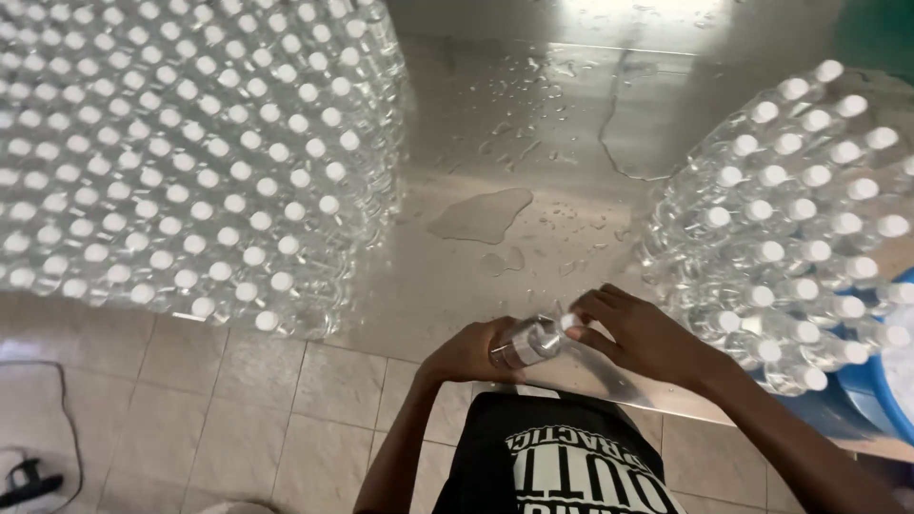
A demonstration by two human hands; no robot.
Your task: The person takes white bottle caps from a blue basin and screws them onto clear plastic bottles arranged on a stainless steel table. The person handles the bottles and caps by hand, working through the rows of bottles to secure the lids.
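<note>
My left hand (466, 352) grips the body of a small clear plastic bottle (526, 343), held on its side at the near edge of a wet steel table (533, 114). My right hand (640, 333) pinches the bottle's white cap (568, 322) with its fingertips. Both hands meet over the table's front edge, just above my black shirt with white lettering.
A large stack of clear white-capped bottles (181, 152) fills the table's left side. A second stack (800, 219) lies at the right. Water puddles (481, 214) and droplets spread between them. A blue tub (871, 390) sits lower right. Beige floor tiles (238, 409) lie below.
</note>
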